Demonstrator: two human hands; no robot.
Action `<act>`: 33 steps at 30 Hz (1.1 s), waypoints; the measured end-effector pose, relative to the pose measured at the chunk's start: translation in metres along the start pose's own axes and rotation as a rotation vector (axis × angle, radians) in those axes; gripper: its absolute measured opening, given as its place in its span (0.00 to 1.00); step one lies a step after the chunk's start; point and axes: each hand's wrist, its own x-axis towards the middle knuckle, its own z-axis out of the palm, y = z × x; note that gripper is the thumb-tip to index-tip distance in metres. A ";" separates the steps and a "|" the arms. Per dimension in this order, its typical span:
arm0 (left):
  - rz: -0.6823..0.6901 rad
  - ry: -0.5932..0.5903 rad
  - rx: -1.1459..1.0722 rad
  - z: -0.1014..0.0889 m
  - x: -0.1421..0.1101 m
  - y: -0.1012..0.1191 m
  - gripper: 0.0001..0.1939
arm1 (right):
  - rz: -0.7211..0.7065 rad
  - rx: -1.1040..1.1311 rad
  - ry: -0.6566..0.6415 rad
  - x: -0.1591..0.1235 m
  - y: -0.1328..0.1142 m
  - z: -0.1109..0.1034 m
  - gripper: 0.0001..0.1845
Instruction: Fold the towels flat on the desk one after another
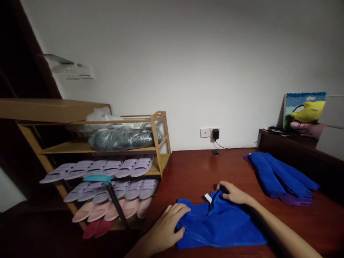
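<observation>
A bright blue cloth [225, 229] with a white label [208, 198] at its far edge lies creased and partly folded on the reddish-brown table. My left hand [170, 225] rests on the left edge of the cloth, its thumb apart from the bent fingers. At the far edge, right of the label, my right hand [233, 192] has its fingers beyond the fabric and the thumb on the near side, pinching it. Farther right lies a stack of folded blue cloths [279, 175], with purple cloth [297, 200] showing underneath.
Left of the table [193, 168] stands a wooden rack [158, 143] with rows of slippers [142, 166], bagged items and a cardboard box [61, 111]. A teal-topped handle [99, 178] leans before it. A black plug [215, 134] sits in the wall; a raised shelf with a painting [291, 100] is right.
</observation>
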 end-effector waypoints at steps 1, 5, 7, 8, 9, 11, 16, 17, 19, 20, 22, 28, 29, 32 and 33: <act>-0.013 0.019 0.004 0.001 0.001 0.001 0.30 | -0.004 0.047 -0.009 0.001 0.002 0.001 0.20; 0.010 0.115 0.014 0.000 0.008 0.005 0.19 | 0.005 0.181 -0.048 -0.004 0.004 -0.001 0.21; 0.032 0.129 0.014 -0.004 0.011 0.005 0.17 | -0.004 0.151 -0.018 -0.010 0.002 -0.006 0.14; 0.044 0.128 0.013 -0.007 0.012 0.006 0.18 | -0.022 0.126 0.018 -0.013 0.001 -0.008 0.10; 0.056 0.126 0.009 -0.009 0.013 0.007 0.19 | -0.045 0.101 0.065 -0.017 0.000 -0.012 0.07; 0.070 0.138 -0.005 -0.010 0.013 0.011 0.19 | -0.083 0.064 0.157 -0.025 -0.003 -0.019 0.08; 0.018 0.221 0.032 0.006 0.024 0.033 0.20 | -0.047 0.069 0.302 -0.043 -0.011 -0.033 0.15; 0.007 0.229 0.060 0.011 0.028 0.036 0.20 | -0.043 0.094 0.327 -0.047 -0.011 -0.034 0.16; 0.002 0.235 0.111 0.017 0.036 0.038 0.14 | -0.045 0.156 0.367 -0.052 -0.011 -0.036 0.17; 0.006 0.239 0.127 0.019 0.040 0.037 0.10 | -0.047 0.188 0.383 -0.055 -0.011 -0.036 0.17; 0.017 0.257 0.119 0.018 0.047 0.029 0.08 | -0.043 0.239 0.416 -0.060 -0.008 -0.038 0.17; -0.012 0.332 -0.360 -0.003 0.067 -0.014 0.06 | -0.023 0.276 0.543 -0.069 0.001 -0.042 0.18; -0.021 0.341 -0.446 -0.007 0.070 -0.019 0.06 | -0.024 0.276 0.551 -0.069 0.002 -0.041 0.18; 0.004 0.347 -0.585 -0.019 0.077 -0.023 0.10 | -0.020 0.296 0.565 -0.069 0.004 -0.039 0.19; 0.021 0.356 -0.582 -0.023 0.079 -0.020 0.10 | -0.014 0.307 0.579 -0.068 0.005 -0.038 0.19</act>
